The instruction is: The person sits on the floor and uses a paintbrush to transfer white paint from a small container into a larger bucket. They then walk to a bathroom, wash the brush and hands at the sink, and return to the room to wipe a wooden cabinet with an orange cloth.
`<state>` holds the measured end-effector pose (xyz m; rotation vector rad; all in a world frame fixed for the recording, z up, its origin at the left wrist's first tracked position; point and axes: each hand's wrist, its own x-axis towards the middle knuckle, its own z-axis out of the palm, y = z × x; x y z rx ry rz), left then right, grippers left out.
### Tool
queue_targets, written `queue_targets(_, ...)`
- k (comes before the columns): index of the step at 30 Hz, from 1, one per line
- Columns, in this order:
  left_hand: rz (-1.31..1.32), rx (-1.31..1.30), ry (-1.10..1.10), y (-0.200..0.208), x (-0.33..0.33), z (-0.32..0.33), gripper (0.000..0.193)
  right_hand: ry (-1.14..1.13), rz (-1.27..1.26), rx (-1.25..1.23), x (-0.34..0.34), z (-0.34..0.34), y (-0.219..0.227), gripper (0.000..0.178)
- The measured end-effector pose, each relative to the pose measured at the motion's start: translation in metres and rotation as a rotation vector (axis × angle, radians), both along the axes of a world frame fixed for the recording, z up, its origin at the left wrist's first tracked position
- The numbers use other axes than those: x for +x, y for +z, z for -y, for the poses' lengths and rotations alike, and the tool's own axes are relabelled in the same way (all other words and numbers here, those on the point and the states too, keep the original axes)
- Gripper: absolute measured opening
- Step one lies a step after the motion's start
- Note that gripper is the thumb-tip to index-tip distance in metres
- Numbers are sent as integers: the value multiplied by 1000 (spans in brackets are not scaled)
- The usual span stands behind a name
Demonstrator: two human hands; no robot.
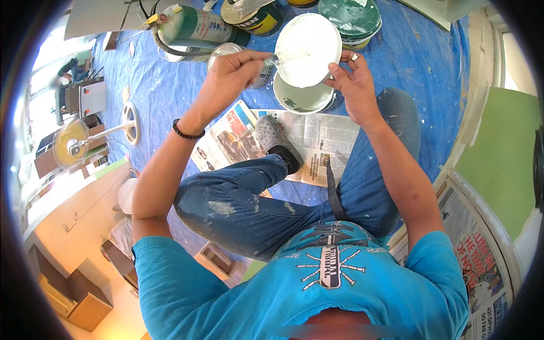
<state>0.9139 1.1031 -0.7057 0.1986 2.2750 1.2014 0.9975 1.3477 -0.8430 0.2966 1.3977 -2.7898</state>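
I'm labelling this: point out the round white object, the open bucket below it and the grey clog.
Round white object (310, 48), head view: middle of its face.
Open bucket (314, 98), head view: inside wall.
Grey clog (271, 136), head view: its upper.

Place: was indoor painting site | blue sheeting (436, 73) lay underfoot | paint-smeared bucket (348, 24) stood, 1 o'clock | newspaper (479, 249) showed, 4 o'clock | pedestal fan (63, 143) stood, 9 o'clock

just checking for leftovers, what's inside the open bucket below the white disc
The bucket shows a pale inside with darker patches low down. Its far part is covered by the white disc in the right hand, so can't be seen.
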Motion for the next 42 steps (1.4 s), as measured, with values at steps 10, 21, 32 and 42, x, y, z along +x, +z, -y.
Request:
queue_targets(10,-525,-450,-137,-38,-9,-20,32,60,-5,1,1,0,3,37)
queue_targets(21,-693,-162,-591,-6,-2,-17,32,-35,-15,-26,0,-6,5,34)
queue_targets(32,-375,-258,-258,-36,-11,-5,36,-67,-53,-117,-2,-7,7,37)
queue_targets(42,-92,-36,-364,-22,0,16,33,-126,-27,-26,-6,-8,3,36)
